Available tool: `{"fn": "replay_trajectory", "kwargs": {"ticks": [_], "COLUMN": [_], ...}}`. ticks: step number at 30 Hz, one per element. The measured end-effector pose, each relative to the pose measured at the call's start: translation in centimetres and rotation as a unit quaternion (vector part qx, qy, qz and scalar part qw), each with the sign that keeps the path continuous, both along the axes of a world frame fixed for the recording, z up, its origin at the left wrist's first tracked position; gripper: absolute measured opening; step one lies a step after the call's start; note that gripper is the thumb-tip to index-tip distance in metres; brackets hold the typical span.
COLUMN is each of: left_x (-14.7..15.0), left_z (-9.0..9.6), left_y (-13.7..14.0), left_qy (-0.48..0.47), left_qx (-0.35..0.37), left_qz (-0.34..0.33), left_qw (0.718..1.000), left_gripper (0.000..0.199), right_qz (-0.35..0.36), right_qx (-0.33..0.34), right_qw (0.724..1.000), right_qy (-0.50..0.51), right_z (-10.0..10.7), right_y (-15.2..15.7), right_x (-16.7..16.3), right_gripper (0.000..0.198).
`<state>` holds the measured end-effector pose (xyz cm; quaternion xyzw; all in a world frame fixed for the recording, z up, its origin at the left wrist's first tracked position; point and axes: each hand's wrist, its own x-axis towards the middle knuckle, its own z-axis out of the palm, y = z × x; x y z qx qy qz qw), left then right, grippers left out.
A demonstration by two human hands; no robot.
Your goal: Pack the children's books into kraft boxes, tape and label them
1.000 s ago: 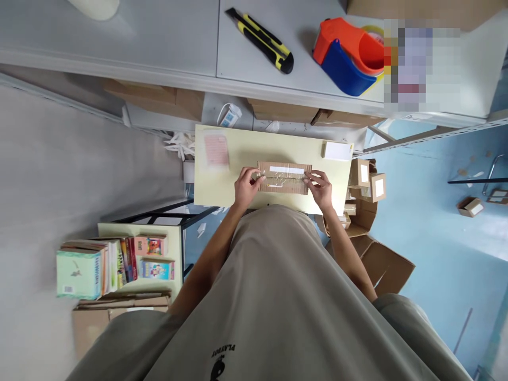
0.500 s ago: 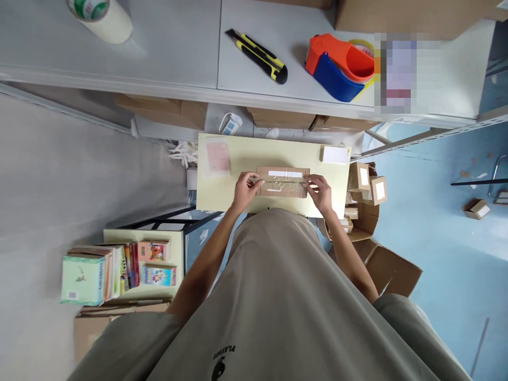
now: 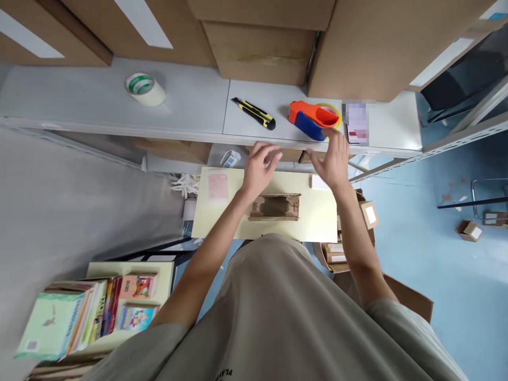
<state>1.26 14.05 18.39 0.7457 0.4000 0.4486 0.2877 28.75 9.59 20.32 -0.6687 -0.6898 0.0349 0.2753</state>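
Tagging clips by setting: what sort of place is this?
Probably a packing or storage area: large cardboard boxes stand on a grey shelf, with a tape dispenser and a utility knife in front of them.

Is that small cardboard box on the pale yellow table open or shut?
Open: the cardboard box shows its shadowed inside between its upper edges, with no flaps closed across it.

Open rectangular brown cardboard box on pale yellow tabletop; orange-and-blue plastic tape dispenser on grey shelf.
Box: laid lengthwise along tabletop, opening upward, interior shadowed. Dispenser: near shelf's front edge, yellow-edged roll at one end.
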Motion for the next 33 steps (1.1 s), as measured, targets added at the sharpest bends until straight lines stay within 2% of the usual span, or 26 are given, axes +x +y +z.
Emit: {"fn": "replay_trajectory", "kwargs": {"ticks": [2,4,6,8,11,14,16,18,20,23,27,30,33], "left_x": [2.2,4.0,5.3,5.8,5.2,3.3,1.8,0.5,-0.7,-2.1,-3.7,-5.2,-7.6], "left_z": [2.0,3.4,4.1,3.9,2.6,0.8,-0.3,-1.1,-1.6,-1.7,-1.5,-1.6,-1.9], "left_y": [1.6,2.5,2.6,2.0,-0.2,-3.6,-6.3,-8.9,-11.1,-13.5,-15.5,-16.2,-15.9], "left_qy": [-0.014,-0.028,-0.049,-0.078,-0.123,-0.165,-0.191,-0.205,-0.200,-0.172,-0.139,-0.138,-0.176], "left_qx": [0.021,0.027,0.015,-0.014,-0.084,-0.141,-0.169,-0.200,-0.223,-0.229,-0.230,-0.246,-0.287], "left_qz": [-0.013,-0.025,-0.032,-0.034,-0.028,-0.027,-0.031,-0.025,-0.003,0.037,0.061,0.025,-0.011], "left_qw": [1.000,0.999,0.998,0.996,0.988,0.976,0.966,0.958,0.954,0.957,0.961,0.959,0.942], "left_gripper": [0.029,0.026,0.022,0.020,0.021,0.027,0.034,0.043,0.049,0.051,0.045,0.040,0.040], "right_qz": [-0.008,-0.007,0.000,0.002,-0.022,-0.024,0.028,0.082,0.096,0.070,0.057,0.067,0.084], "right_qx": [-0.037,-0.071,-0.091,-0.092,-0.081,-0.085,-0.116,-0.162,-0.200,-0.233,-0.245,-0.265,-0.296], "right_qw": [0.999,0.995,0.993,0.993,0.996,0.991,0.965,0.918,0.883,0.868,0.870,0.883,0.898], "right_qy": [-0.039,-0.067,-0.082,-0.080,-0.033,0.098,0.233,0.352,0.414,0.434,0.425,0.381,0.315], "right_z": [1.3,1.6,1.4,1.0,0.6,0.1,-0.4,-0.8,-1.1,-1.3,-1.4,-1.1,-0.2], "right_y": [4.2,7.7,9.8,10.4,7.9,2.5,-1.4,-4.7,-7.1,-9.1,-10.3,-10.9,-11.3], "right_x": [0.6,0.7,0.6,0.2,-0.7,-2.4,-4.0,-6.0,-8.1,-10.8,-12.9,-13.4,-13.5], "right_gripper": [0.064,0.064,0.063,0.060,0.060,0.073,0.081,0.087,0.093,0.097,0.092,0.091,0.088]}}
